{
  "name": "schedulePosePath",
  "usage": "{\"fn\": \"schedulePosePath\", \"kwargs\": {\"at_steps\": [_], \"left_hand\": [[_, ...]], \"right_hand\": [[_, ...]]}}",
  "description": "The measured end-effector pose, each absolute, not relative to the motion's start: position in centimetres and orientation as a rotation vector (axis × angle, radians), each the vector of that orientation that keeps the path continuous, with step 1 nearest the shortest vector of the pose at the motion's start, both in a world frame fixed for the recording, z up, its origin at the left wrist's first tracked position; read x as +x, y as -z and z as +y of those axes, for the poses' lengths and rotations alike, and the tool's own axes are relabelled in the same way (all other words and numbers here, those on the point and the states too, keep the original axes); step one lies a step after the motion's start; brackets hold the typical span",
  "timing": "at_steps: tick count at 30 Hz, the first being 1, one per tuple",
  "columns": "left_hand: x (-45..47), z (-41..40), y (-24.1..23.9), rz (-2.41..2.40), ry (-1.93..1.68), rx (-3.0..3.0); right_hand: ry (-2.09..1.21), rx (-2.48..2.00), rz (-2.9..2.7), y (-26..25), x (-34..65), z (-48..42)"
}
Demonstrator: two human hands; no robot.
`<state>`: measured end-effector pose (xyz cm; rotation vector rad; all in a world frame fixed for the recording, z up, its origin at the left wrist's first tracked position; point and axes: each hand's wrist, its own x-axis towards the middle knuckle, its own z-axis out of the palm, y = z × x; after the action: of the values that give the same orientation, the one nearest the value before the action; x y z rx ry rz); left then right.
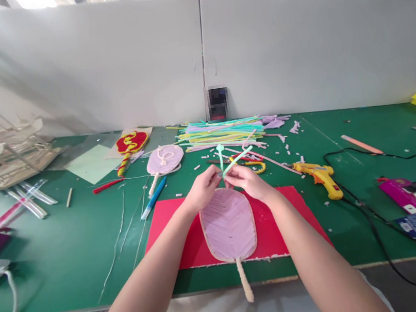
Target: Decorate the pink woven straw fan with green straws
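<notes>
My left hand (205, 183) and my right hand (249, 178) are together above the middle of the bench, fingertips pinched on a mint-green pipe cleaner (238, 160). One stretch of it stands up to a small coiled tip, and another slants up to the right. Where it bends or crosses is hidden by my fingers. Just below my hands lies a lilac fan (229, 228) with a pale rim, flat on a red board (299, 215). Its cream handle (244, 282) sticks out past the bench's near edge.
Behind my hands lie a pile of coloured pipe cleaners (224, 134) and scissors (250, 160). A yellow glue gun (322, 176) with a black cord is at right. At left are a smaller lilac fan (171, 156), a red-yellow fan (139, 140), a blue pen (154, 198) and loose threads.
</notes>
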<state>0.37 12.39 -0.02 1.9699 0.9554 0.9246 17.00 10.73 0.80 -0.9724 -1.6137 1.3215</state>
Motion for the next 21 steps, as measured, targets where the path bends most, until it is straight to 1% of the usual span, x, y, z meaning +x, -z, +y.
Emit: {"fn": "schedulePosePath", "kwargs": {"at_steps": [12, 16, 21], "left_hand": [[0.6, 12.4, 0.1, 1.044, -1.025, 1.922], [0.6, 12.5, 0.2, 1.015, -1.006, 1.912], [0.8, 12.4, 0.2, 0.939, -0.991, 1.853]], "right_hand": [[-1.191, -0.992, -1.543, 0.1, 15.9, 10.7], [-1.173, -1.045, -1.375, 0.1, 16.0, 11.0], [-1.061, -1.049, -1.190, 0.1, 16.1, 11.5]]}}
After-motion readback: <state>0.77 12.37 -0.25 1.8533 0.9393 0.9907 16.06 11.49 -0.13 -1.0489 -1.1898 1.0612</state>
